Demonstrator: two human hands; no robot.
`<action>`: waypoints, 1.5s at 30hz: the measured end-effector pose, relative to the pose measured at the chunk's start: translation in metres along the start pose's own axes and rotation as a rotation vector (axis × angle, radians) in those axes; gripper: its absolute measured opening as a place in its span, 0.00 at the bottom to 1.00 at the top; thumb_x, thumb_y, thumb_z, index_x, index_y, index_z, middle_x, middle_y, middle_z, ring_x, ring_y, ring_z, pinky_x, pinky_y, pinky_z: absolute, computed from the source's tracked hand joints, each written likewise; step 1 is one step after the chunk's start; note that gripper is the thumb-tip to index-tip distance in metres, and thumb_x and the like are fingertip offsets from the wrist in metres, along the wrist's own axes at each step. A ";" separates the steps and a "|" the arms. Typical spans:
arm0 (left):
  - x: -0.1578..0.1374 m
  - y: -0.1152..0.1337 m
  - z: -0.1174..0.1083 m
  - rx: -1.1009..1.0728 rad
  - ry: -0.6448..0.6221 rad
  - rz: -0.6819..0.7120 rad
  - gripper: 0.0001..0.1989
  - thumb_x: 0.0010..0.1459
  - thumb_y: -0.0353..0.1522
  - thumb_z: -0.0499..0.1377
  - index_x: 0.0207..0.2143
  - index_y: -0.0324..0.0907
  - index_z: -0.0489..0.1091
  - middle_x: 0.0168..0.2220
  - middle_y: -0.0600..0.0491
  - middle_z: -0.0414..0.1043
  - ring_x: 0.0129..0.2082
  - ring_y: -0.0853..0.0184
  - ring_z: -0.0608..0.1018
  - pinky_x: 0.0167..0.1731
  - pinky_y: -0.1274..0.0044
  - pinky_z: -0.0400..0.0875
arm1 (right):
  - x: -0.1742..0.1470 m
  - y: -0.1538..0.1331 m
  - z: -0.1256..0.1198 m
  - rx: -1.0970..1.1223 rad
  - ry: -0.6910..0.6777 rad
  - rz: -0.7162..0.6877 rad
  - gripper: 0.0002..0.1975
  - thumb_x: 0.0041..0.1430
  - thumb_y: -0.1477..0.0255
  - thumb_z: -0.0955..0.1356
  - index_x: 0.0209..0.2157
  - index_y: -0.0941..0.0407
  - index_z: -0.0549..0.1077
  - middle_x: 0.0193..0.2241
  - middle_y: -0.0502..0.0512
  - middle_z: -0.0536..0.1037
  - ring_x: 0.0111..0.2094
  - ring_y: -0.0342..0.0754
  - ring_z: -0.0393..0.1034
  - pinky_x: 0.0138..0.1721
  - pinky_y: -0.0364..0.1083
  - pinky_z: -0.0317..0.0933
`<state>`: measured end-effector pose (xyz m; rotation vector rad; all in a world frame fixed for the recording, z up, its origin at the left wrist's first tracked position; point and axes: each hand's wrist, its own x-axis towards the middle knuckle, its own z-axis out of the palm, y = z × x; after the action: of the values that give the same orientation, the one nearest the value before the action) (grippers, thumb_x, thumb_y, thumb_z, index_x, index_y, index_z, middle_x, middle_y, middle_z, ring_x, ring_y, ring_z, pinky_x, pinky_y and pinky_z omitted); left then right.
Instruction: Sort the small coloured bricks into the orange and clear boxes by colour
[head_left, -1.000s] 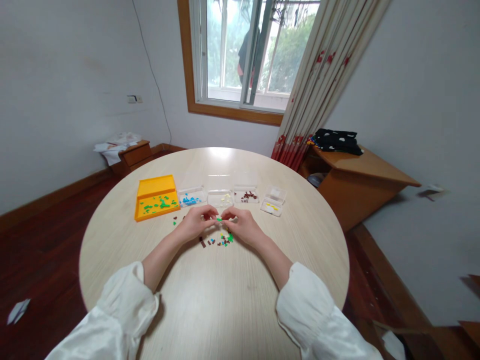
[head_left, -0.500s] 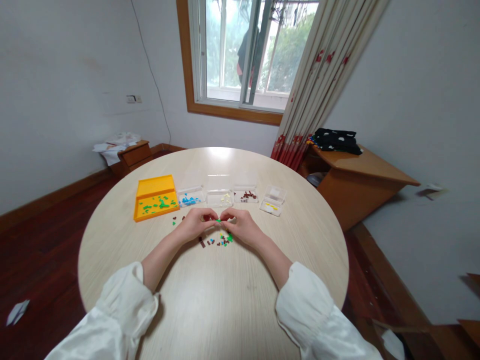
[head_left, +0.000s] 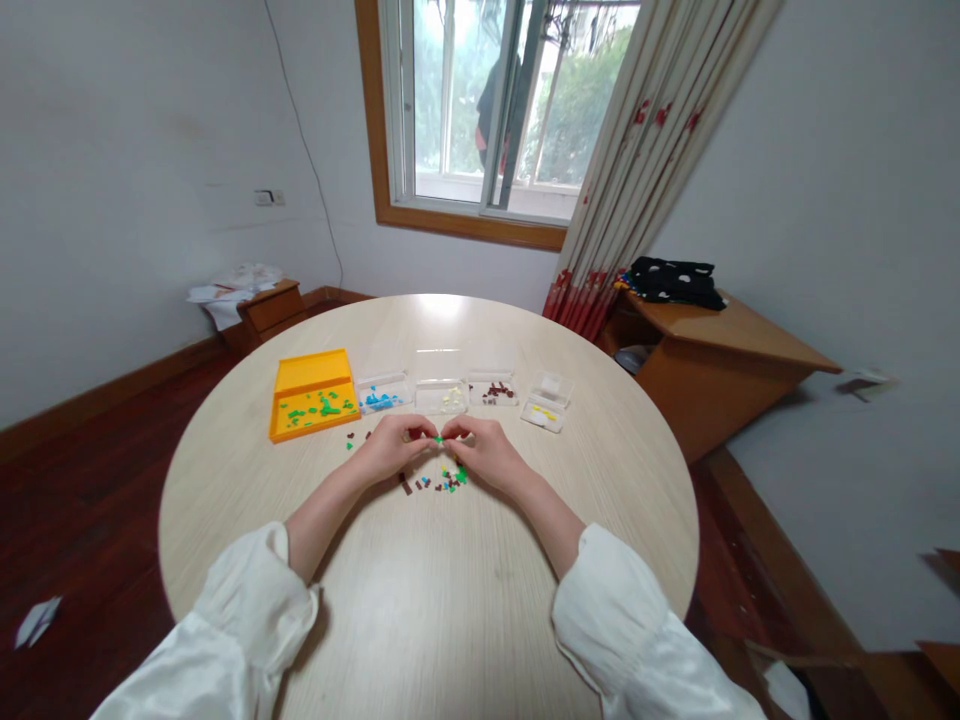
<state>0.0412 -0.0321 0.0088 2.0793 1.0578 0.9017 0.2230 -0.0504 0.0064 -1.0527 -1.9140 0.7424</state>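
Observation:
My left hand point(head_left: 392, 446) and my right hand point(head_left: 481, 446) meet over the middle of the round table point(head_left: 420, 600). Both are closed in a pinch, fingertips together on a small green building brick point(head_left: 439, 439). Its exact shape is mostly covered by the fingers. Just below the hands lies a loose group of tiny bricks point(head_left: 452, 482), green, brown, blue and yellow. A few brown bricks point(head_left: 406, 484) lie to the left of that group. Beside my left wrist are a small brown piece and a small green piece point(head_left: 349, 446).
Behind my left hand stands an open yellow box point(head_left: 315, 364) with green bricks inside. Clear boxes hold blue bricks point(head_left: 382, 400), pale bricks point(head_left: 452, 397), brown bricks point(head_left: 499, 390) and yellow bricks point(head_left: 543, 412). A wooden desk point(head_left: 712, 350) with dark cloth stands beyond the table's right edge.
Both hands keep their pinch on the green brick in nearly the same place. The whole view has shifted very slightly; the boxes and loose bricks stay put.

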 end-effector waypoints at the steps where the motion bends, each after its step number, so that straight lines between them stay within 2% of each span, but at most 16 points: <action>1: 0.000 0.001 0.000 0.005 0.000 0.001 0.05 0.50 0.31 0.60 0.28 0.39 0.74 0.25 0.56 0.73 0.26 0.71 0.70 0.30 0.80 0.65 | 0.000 0.000 0.000 0.000 0.003 -0.004 0.04 0.52 0.77 0.66 0.30 0.58 0.74 0.28 0.50 0.77 0.31 0.41 0.69 0.36 0.42 0.62; 6: 0.000 0.002 -0.001 0.031 0.001 -0.007 0.06 0.50 0.32 0.59 0.28 0.40 0.73 0.25 0.55 0.73 0.27 0.70 0.71 0.30 0.79 0.65 | 0.000 0.002 0.000 -0.010 0.014 -0.009 0.05 0.52 0.77 0.66 0.31 0.58 0.74 0.28 0.50 0.77 0.31 0.42 0.69 0.36 0.42 0.62; 10: 0.002 -0.001 -0.008 0.055 0.097 -0.040 0.05 0.49 0.32 0.58 0.27 0.40 0.72 0.25 0.55 0.73 0.28 0.68 0.72 0.32 0.77 0.66 | 0.000 0.002 -0.001 -0.059 0.010 -0.003 0.05 0.53 0.77 0.66 0.31 0.58 0.74 0.28 0.51 0.76 0.31 0.42 0.69 0.35 0.42 0.62; 14: 0.006 -0.010 -0.024 0.064 0.335 -0.117 0.06 0.48 0.34 0.58 0.27 0.40 0.71 0.27 0.53 0.74 0.29 0.67 0.72 0.34 0.75 0.67 | 0.000 0.000 -0.002 -0.142 -0.059 -0.056 0.03 0.51 0.78 0.68 0.29 0.59 0.75 0.28 0.52 0.75 0.31 0.42 0.67 0.36 0.43 0.61; 19: 0.007 -0.027 -0.044 0.108 0.654 -0.216 0.09 0.47 0.35 0.58 0.29 0.39 0.72 0.27 0.52 0.74 0.28 0.67 0.73 0.32 0.76 0.67 | -0.003 -0.008 -0.001 -0.211 -0.179 -0.132 0.02 0.50 0.79 0.69 0.28 0.59 0.76 0.28 0.53 0.74 0.32 0.43 0.66 0.38 0.44 0.60; 24: 0.005 -0.041 -0.059 0.159 0.828 -0.277 0.09 0.48 0.36 0.58 0.29 0.39 0.72 0.27 0.51 0.74 0.27 0.68 0.72 0.31 0.76 0.67 | -0.005 -0.014 0.005 -0.235 -0.224 -0.152 0.04 0.52 0.78 0.69 0.31 0.59 0.76 0.32 0.55 0.75 0.37 0.45 0.67 0.43 0.46 0.60; 29: 0.003 -0.047 -0.068 0.228 0.890 -0.379 0.06 0.48 0.33 0.59 0.28 0.39 0.71 0.26 0.53 0.72 0.26 0.68 0.72 0.31 0.75 0.66 | -0.008 -0.020 0.016 -0.304 -0.220 -0.186 0.09 0.55 0.76 0.68 0.39 0.57 0.75 0.42 0.58 0.75 0.46 0.49 0.66 0.48 0.51 0.56; 35: -0.001 -0.048 -0.074 0.310 0.905 -0.443 0.02 0.49 0.31 0.58 0.26 0.42 0.69 0.28 0.53 0.73 0.27 0.66 0.73 0.33 0.73 0.66 | -0.011 -0.033 0.031 -0.386 -0.307 -0.249 0.14 0.59 0.73 0.65 0.47 0.56 0.71 0.51 0.60 0.71 0.54 0.51 0.61 0.53 0.53 0.51; 41: -0.004 -0.052 -0.078 0.396 0.858 -0.538 0.02 0.50 0.29 0.56 0.28 0.43 0.68 0.33 0.51 0.74 0.36 0.60 0.75 0.41 0.68 0.64 | -0.012 -0.035 0.036 -0.448 -0.375 -0.232 0.15 0.62 0.69 0.63 0.50 0.57 0.69 0.53 0.63 0.69 0.56 0.51 0.59 0.54 0.54 0.49; 45: -0.006 -0.059 -0.078 0.480 0.818 -0.561 0.04 0.49 0.28 0.55 0.27 0.44 0.68 0.35 0.49 0.75 0.41 0.54 0.74 0.45 0.60 0.59 | -0.010 -0.035 0.034 -0.447 -0.364 -0.230 0.12 0.63 0.71 0.62 0.45 0.58 0.72 0.51 0.63 0.71 0.54 0.52 0.63 0.53 0.54 0.51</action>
<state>-0.0482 0.0086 0.0059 1.5612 2.3300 1.3082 0.1831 -0.0799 0.0125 -0.9766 -2.5462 0.3995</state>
